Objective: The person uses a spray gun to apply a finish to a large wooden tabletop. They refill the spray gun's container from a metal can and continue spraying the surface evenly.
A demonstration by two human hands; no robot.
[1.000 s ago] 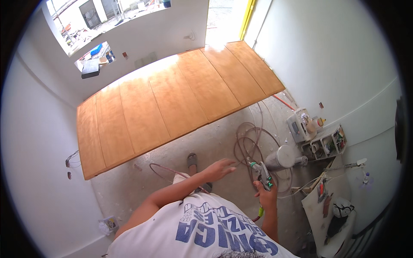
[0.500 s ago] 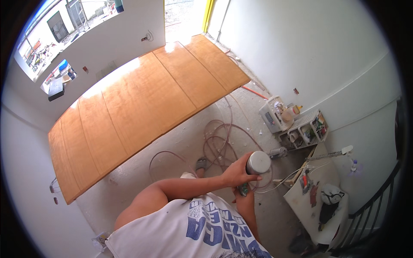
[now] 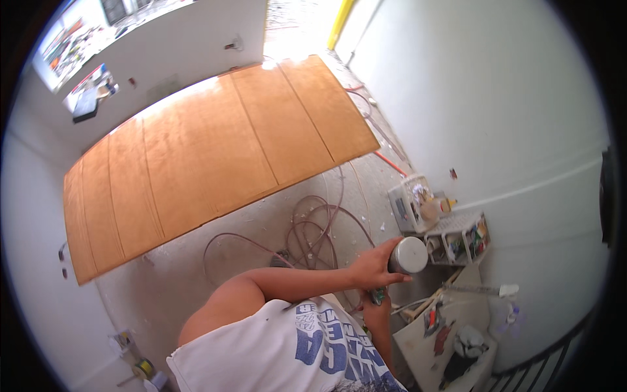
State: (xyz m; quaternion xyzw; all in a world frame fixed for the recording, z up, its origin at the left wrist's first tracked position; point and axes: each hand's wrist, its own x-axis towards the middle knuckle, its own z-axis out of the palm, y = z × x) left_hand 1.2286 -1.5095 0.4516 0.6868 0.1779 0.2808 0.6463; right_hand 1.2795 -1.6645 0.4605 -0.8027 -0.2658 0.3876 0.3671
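Observation:
My left hand (image 3: pixel 375 266) reaches across my body and is closed round the silver, lidded cup (image 3: pixel 410 255) of a spray gun. Just below it, my right hand (image 3: pixel 376 307) grips the spray gun (image 3: pixel 377 294) with its green fittings; the gun is mostly hidden by my hands and the cup. In front of me lies a large orange-brown wooden panel (image 3: pixel 209 157) with grooves across it, clear of both hands. Coiled hoses (image 3: pixel 310 238) lie on the floor below the panel.
Plastic crates (image 3: pixel 454 235) of bottles and tools stand by the right wall (image 3: pixel 496 98). A pale board (image 3: pixel 418 353) with tools and a respirator lies at lower right, beside a dark railing (image 3: pixel 535 366). A window opening and bright doorway (image 3: pixel 290 29) are in the far wall.
My left hand, open a second ago, has moved right onto the gun's cup. The cup has risen nearer the camera. The view has shifted, moving the panel leftward in the picture.

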